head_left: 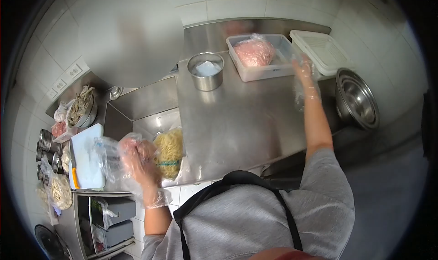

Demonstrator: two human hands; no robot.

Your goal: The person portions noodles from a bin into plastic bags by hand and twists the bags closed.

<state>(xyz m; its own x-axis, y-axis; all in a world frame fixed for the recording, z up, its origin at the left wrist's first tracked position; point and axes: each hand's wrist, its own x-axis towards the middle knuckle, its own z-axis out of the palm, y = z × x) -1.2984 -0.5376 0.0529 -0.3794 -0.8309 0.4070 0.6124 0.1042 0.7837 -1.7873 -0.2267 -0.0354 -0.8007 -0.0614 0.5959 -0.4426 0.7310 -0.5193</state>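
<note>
My left hand (142, 169), in a clear plastic glove, is closed on a clear plastic bag of pink minced meat (137, 149) above the front of the sink. Just right of it, a bag of yellow noodles (169, 153) rests in the sink. My right hand (303, 70), also gloved, reaches to the right end of a white plastic container (283, 72), its fingers stretched out by the rim. Inside that container sits another bag of pink minced meat (255, 52). Whether the right fingers press on the rim is hard to see.
A steel pot (206, 80) stands left of the container. Behind my right hand lies a white lid (321, 50), with steel bowls (358, 98) at the right edge. On the left are a white cutting board (89, 155), a knife with a yellow handle (75, 178) and a filled bowl (83, 109).
</note>
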